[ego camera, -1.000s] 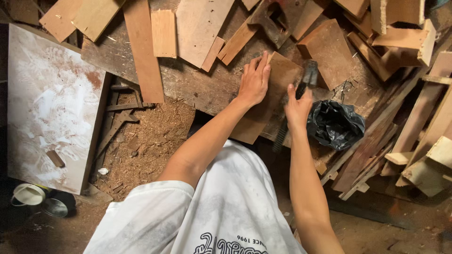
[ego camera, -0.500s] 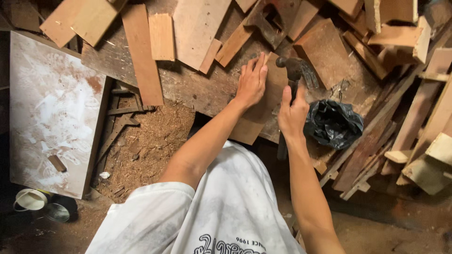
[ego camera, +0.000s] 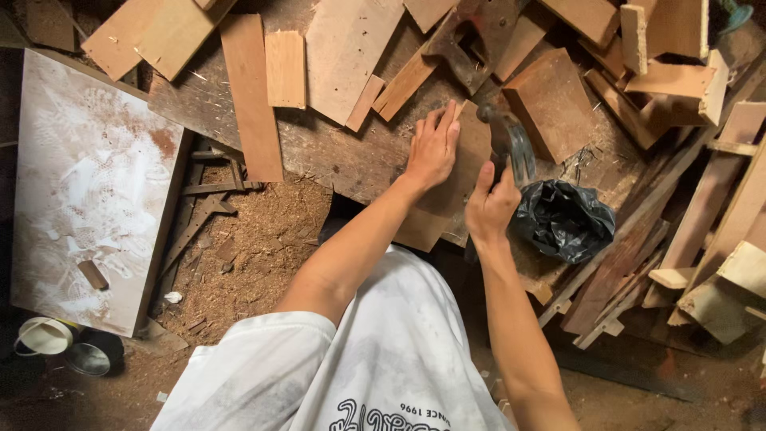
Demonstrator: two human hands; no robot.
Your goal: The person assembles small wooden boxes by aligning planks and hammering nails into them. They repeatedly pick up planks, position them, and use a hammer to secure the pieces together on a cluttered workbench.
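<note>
Left hand (ego camera: pixel 432 149) flat, fingers spread, pressing down on a small brown board (ego camera: pixel 447 187) lying on the worn wooden table (ego camera: pixel 319 152). Right hand (ego camera: pixel 488 209) closed around the handle of a hammer (ego camera: pixel 511 144), head raised above the board, blurred, probably mid-swing. Black plastic bag (ego camera: pixel 562 219) just right of the right hand. Scrap wood offcuts (ego camera: pixel 343 48) scattered along the table's far side. Sawdust (ego camera: pixel 255 239) on the floor, dusty white panel (ego camera: pixel 88 183) at left.

One head-worn camera looks steeply down from above the person's shoulders, close over the white shirt (ego camera: pixel 383 359), facing forward across the plank desk (ego camera: pixel 335 152) beyond it.
</note>
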